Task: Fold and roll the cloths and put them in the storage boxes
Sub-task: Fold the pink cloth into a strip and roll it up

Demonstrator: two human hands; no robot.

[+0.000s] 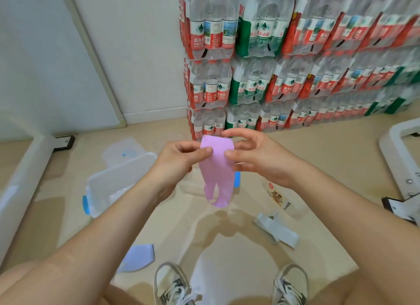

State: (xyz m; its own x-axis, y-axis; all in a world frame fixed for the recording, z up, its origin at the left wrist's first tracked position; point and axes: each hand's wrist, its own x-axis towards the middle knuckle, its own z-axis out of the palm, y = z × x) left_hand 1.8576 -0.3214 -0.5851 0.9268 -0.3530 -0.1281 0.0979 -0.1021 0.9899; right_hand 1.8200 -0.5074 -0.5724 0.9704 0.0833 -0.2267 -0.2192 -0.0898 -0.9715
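Note:
A pink cloth (pixel 217 168) hangs in the air in front of me, folded into a narrow strip with two loose ends at the bottom. My left hand (pixel 179 159) pinches its upper left edge between thumb and fingers. My right hand (pixel 254 157) pinches the upper right edge, with its other fingers spread above the cloth. A clear storage box (pixel 118 182) with a blue latch stands open on the floor to the left. A light blue cloth (pixel 139 257) lies near my left foot. A grey folded cloth (pixel 277 232) lies on the floor to the right.
A clear lid (pixel 123 151) lies behind the box. A second clear box (pixel 236 179) with a blue latch sits mostly hidden behind the pink cloth. A plastic bottle (pixel 281 200) lies on the floor. Stacked packs of bottled water (pixel 284 61) form a wall ahead. White frame legs stand at both sides.

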